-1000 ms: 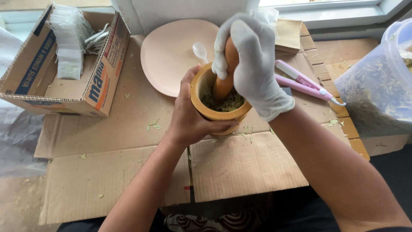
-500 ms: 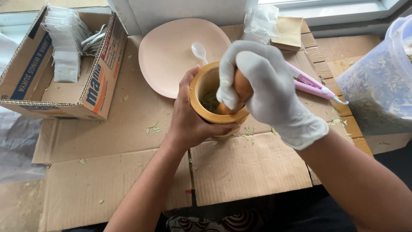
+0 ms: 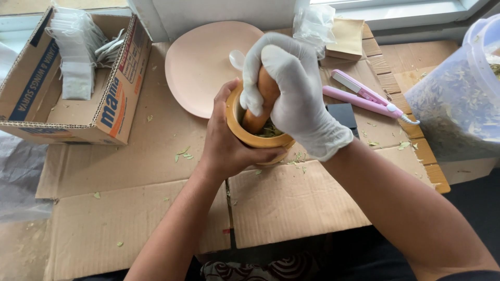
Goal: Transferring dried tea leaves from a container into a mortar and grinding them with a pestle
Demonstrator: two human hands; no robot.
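Here's the wooden mortar (image 3: pixel 256 136), sitting on flattened cardboard (image 3: pixel 291 208) right in the middle of the scene, with crushed green leaves (image 3: pixel 271 130) showing inside it. The wooden pestle (image 3: pixel 263 101) stands in the bowl, tilted slightly, its lower end down among the leaves. The right hand (image 3: pixel 294 91) (the one in a white glove) is wrapped tight around the top of the pestle. The bare left hand (image 3: pixel 226 143) is clamped around the mortar's near side, thumb up along the rim. The two hands are close together, each gripping its own piece.

Just behind the mortar lies a pale pink plate (image 3: pixel 203 65) with a white spoon (image 3: pixel 237 59) at its edge. To the right, a pink hair straightener (image 3: pixel 364 96) rests on the cardboard beside a small black object (image 3: pixel 341 114). Far right stands a clear plastic tub (image 3: pixel 458 104) full of dried leaves. Far left, an open cardboard box (image 3: pixel 104 104) holds white sachets (image 3: pixel 75 57). Leaf scraps (image 3: pixel 183 153) dot the cardboard.
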